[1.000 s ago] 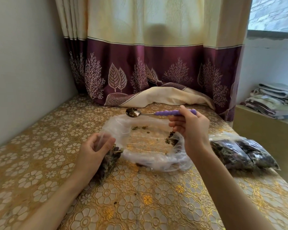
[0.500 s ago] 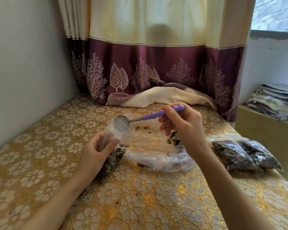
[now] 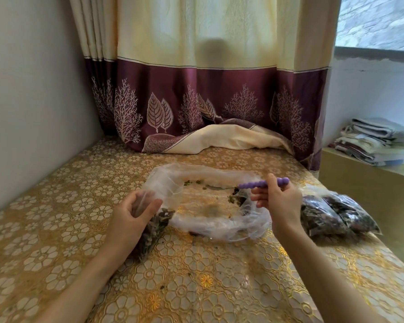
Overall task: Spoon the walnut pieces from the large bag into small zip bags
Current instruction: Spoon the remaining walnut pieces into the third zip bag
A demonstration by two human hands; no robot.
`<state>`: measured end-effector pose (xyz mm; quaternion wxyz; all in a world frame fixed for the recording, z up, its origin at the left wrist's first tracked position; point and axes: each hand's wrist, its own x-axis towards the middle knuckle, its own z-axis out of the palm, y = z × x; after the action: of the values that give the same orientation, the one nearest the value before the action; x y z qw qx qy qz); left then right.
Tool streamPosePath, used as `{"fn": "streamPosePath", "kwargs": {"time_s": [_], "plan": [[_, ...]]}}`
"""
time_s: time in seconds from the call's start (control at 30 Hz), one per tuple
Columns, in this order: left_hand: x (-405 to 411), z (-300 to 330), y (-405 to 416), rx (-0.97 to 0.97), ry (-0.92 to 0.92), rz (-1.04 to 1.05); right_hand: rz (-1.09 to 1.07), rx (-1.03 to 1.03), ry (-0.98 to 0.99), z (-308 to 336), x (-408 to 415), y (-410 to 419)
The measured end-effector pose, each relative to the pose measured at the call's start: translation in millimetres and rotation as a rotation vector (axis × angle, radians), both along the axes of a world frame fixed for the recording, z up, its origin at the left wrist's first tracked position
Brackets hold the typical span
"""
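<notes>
A large clear plastic bag (image 3: 196,180) lies spread open on the gold flowered table cover, with only a few walnut pieces (image 3: 237,198) left near its right side. My left hand (image 3: 132,214) grips the mouth of a small zip bag (image 3: 154,226) that is partly filled with dark pieces. My right hand (image 3: 279,201) holds a spoon by its purple beaded handle (image 3: 264,183). The spoon's bowl points down into the walnut pieces and is hidden among them.
Two filled zip bags (image 3: 336,214) lie at the right edge of the table. A maroon and cream curtain (image 3: 208,108) hangs behind, its hem bunched on the table. Folded towels (image 3: 378,141) sit on a ledge at the right. A wall runs along the left.
The spoon emptied over the small bag, then swung right and down into the pieces in the large bag. My left hand kept hold of the small bag.
</notes>
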<state>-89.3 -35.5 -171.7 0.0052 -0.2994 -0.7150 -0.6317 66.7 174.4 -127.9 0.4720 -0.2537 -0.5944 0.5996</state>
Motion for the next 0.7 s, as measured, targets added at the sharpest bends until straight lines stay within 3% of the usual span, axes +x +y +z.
{"fn": "streamPosePath", "kwargs": {"time_s": [0.13, 0.33, 0.5, 0.7], "plan": [[2, 1, 0, -0.04, 0.05, 0.019, -0.022, 0.073, -0.036, -7, 14, -2], [9, 3, 2, -0.168, 0.175, -0.042, -0.202, 0.338, -0.152, -4, 29, -6], [13, -1, 3, -0.338, 0.436, -0.059, -0.298, 0.481, -0.21, 1, 37, -7], [16, -6, 2, -0.423, 0.585, -0.085, -0.402, 0.592, -0.285, 4, 42, 1]]}}
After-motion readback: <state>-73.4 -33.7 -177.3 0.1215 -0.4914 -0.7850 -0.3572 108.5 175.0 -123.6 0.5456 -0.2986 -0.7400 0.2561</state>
